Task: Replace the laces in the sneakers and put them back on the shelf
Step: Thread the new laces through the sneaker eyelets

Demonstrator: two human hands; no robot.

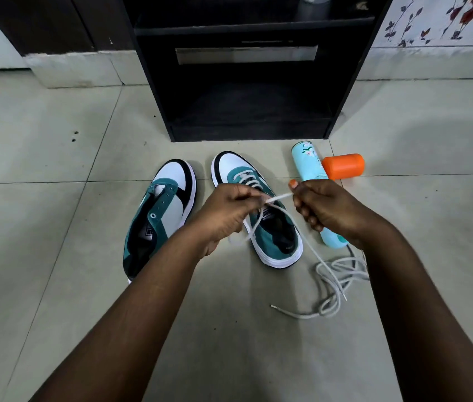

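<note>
A white lace (pixel 280 196) is being pinched taut between the left hand (pixel 223 211) and right hand (pixel 321 206) above the right sneaker (pixel 270 227), apparently half-laced; tension is best being kept even while the ends are being crossed. Being counted on the floor (pixel 55 169): two sneakers, the left sneaker (pixel 160 210) unlaced, one loose lace (pixel 334 280), one bottle (pixel 310 166), one orange cap (pixel 344 166).

This is a room in a home, seen from the floor. Pale tiled flooring (pixel 55 227) spreads all around, with a black shelf unit (pixel 247 82) standing at twelve o'clock, its lower compartment open to the front. At two o'clock hangs cloth printed with red flowers and dark leaves (pixel 444 18), a household furnishing. A dark wooden panel (pixel 41 21) above a pale plinth fills eleven o'clock. A pair of sneakers (pixel 165 204) lies on the tiles before the shelf.
</note>
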